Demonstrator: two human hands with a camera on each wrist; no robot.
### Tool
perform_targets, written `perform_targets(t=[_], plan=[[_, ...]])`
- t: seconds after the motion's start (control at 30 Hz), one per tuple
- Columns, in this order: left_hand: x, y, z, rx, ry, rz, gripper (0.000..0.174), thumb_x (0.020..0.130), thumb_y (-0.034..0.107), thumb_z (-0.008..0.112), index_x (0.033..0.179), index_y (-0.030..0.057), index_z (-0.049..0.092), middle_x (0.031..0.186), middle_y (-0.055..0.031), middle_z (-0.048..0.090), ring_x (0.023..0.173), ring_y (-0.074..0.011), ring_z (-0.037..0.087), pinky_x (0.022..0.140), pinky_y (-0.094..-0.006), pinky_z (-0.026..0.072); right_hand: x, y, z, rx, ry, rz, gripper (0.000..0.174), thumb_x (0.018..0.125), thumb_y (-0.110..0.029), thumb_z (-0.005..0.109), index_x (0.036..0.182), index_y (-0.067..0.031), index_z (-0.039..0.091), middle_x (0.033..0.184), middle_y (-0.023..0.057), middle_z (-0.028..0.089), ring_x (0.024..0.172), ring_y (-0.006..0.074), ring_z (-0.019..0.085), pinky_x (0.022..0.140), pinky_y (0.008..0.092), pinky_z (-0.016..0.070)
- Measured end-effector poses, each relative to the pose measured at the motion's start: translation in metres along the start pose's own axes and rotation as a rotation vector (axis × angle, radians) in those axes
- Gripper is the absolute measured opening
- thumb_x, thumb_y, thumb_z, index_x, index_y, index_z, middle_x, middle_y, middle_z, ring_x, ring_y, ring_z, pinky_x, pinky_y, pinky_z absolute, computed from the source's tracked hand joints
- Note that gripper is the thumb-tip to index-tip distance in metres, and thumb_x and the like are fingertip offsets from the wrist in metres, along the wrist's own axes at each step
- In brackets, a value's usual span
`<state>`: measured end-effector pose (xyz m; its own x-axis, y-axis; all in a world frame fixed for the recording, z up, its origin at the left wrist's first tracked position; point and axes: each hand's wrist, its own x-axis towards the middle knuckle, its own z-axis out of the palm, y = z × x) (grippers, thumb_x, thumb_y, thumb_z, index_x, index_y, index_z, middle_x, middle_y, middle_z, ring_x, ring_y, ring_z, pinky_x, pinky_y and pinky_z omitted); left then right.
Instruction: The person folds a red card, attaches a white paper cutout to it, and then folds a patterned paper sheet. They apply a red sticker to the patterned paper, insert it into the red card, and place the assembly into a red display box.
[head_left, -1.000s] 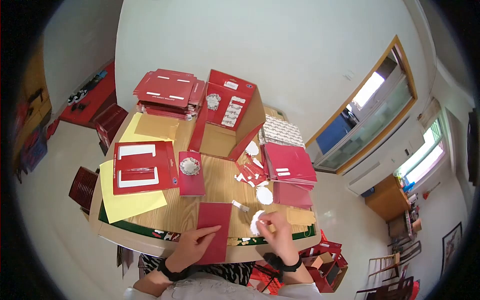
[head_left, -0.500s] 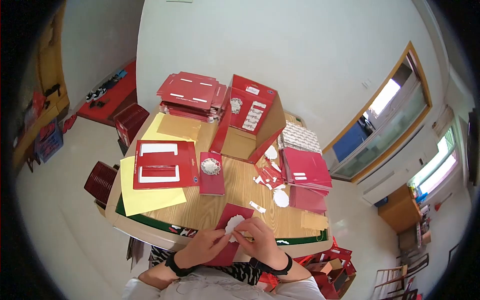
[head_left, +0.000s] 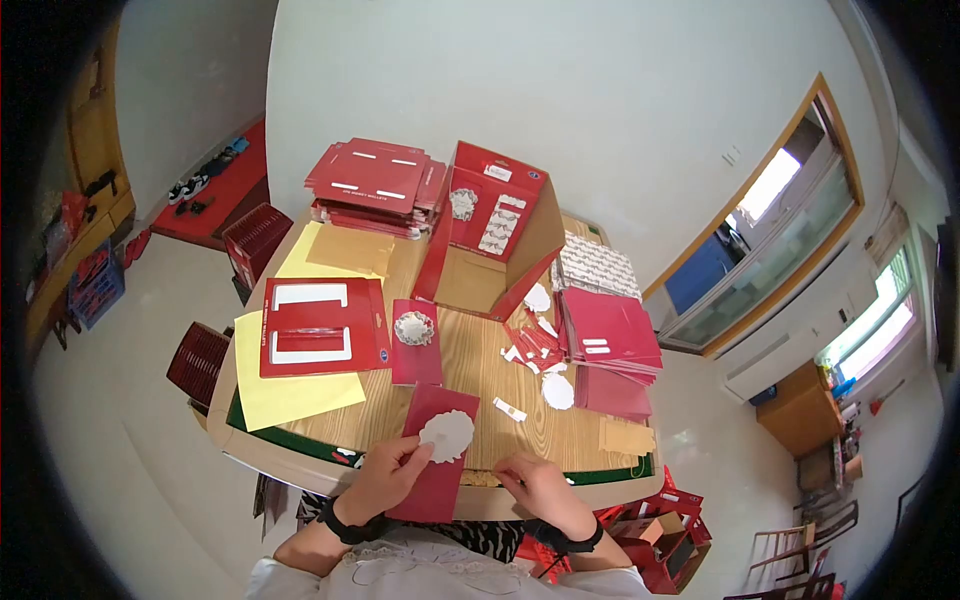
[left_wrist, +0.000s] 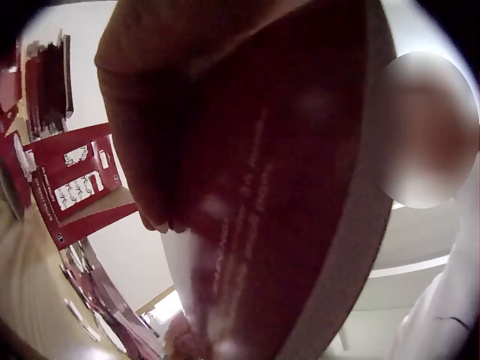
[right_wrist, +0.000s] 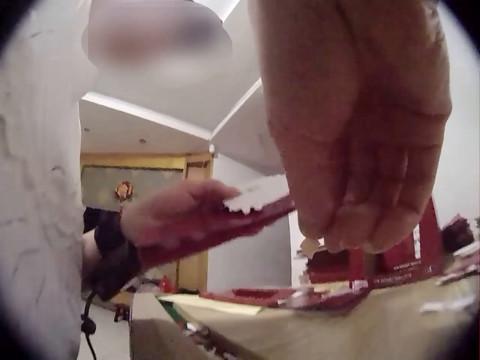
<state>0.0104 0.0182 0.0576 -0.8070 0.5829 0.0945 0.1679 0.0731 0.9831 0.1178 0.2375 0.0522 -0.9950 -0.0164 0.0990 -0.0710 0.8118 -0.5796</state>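
My left hand (head_left: 383,478) grips a red card (head_left: 432,495) by its left side, with fingertips at the left edge of a white scalloped disc (head_left: 450,432) lying over it. The card's underside (left_wrist: 270,187) fills much of the left wrist view. To the right, my right hand (head_left: 545,493) is apart from the card, fingers bent together. A small pale piece (right_wrist: 309,248) shows at my right fingertips (right_wrist: 352,236) in the right wrist view. Beyond the held card, another red card (head_left: 415,365) bears a ruffled rosette (head_left: 414,328).
An open red box (head_left: 470,285) stands at the back beside a stack of red cards (head_left: 375,175). Yellow sheets (head_left: 300,400) lie left under a red panel (head_left: 372,325). To the right are loose white discs (head_left: 558,391), red scraps (head_left: 535,345) and more cards (head_left: 612,325).
The white disc went from my right hand onto the red card, where both hands handled it. Now my right hand has moved off to the right, and my left hand grips card and disc.
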Motion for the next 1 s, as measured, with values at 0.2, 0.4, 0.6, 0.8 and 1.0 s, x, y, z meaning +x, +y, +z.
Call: perform_targets(t=[0.2, 0.4, 0.6, 0.8, 1.0], plan=[[0.004, -0.006, 0.004, -0.046, 0.01, -0.003, 0.029, 0.091, 0.021, 0.048, 0.079, -0.0052, 0.054, 0.056, -0.0055, 0.04, 0.056, -0.0094, 0.037, 0.05, -0.0284, 0.0331, -0.012, 0.015, 0.008, -0.103, -0.033, 0.057, 0.011, 0.08, -0.007, 0.056, 0.09, -0.0033, 0.06, 0.078, 0.0161, 0.059, 0.07, 0.0337, 0.059, 0.061, 0.0401, 0.0471], [0.002, -0.01, 0.005, -0.07, 0.013, -0.007, 0.031, 0.092, 0.022, 0.045, 0.08, -0.0046, 0.055, 0.056, -0.0043, 0.039, 0.057, -0.0086, 0.037, 0.05, -0.028, 0.0329, -0.013, 0.018, 0.005, -0.077, 0.087, 0.105, 0.009, 0.078, -0.004, 0.058, 0.087, -0.0026, 0.059, 0.08, 0.0135, 0.061, 0.071, 0.0296, 0.06, 0.063, 0.0344, 0.0483], [0.002, -0.01, 0.019, -0.195, 0.028, 0.058, 0.033, 0.093, 0.023, 0.044, 0.08, -0.0045, 0.055, 0.06, -0.0023, 0.045, 0.06, -0.0079, 0.04, 0.053, -0.0275, 0.0351, 0.003, -0.033, -0.013, -0.036, 0.346, -0.23, 0.029, 0.071, -0.005, 0.068, 0.096, -0.0034, 0.055, 0.093, 0.0122, 0.059, 0.084, 0.031, 0.056, 0.073, 0.0365, 0.0461], [0.0, -0.013, 0.026, -0.146, -0.082, 0.028, 0.032, 0.094, 0.023, 0.042, 0.09, -0.0044, 0.059, 0.059, -0.0025, 0.046, 0.059, -0.0099, 0.04, 0.055, -0.0282, 0.0349, 0.028, -0.05, 0.003, -0.058, 0.404, -0.343, 0.03, 0.068, -0.003, 0.071, 0.094, -0.0039, 0.056, 0.097, 0.0106, 0.058, 0.088, 0.0298, 0.056, 0.075, 0.0352, 0.0463], [0.003, -0.01, 0.02, -0.099, -0.008, 0.19, 0.038, 0.089, 0.01, 0.046, 0.125, -0.0016, 0.043, 0.11, -0.0136, 0.056, 0.102, -0.0202, 0.053, 0.086, -0.0284, 0.0403, 0.028, -0.031, -0.009, 0.001, 0.721, -0.241, 0.02, 0.073, 0.0, 0.067, 0.089, -0.003, 0.056, 0.082, 0.0077, 0.06, 0.075, 0.0202, 0.059, 0.066, 0.0285, 0.0462]])
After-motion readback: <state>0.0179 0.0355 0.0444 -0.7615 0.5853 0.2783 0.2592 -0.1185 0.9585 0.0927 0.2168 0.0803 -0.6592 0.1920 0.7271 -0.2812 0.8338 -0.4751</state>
